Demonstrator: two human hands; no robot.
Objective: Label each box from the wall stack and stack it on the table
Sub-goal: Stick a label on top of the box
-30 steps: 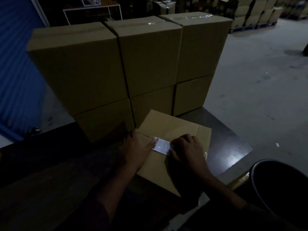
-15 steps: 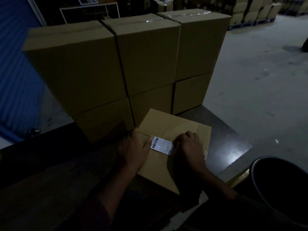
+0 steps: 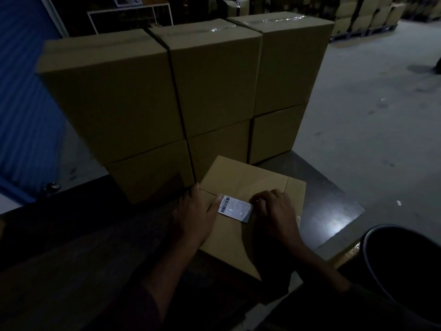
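Barcode label (image 3: pixel 235 208) lies on top face of cardboard box (image 3: pixel 253 187) at surface (image 3: pixel 334 211) near edge, stacked boxes (image 3: pixel 191 91) at 12 o'clock. Left hand (image 3: pixel 194 211) released, thumb pinning label's 9 o'clock edge; right hand (image 3: pixel 274 211) curled, knuckles pressing its 3 o'clock edge, grasping nothing. Rub outward from centre, seat corners flat.
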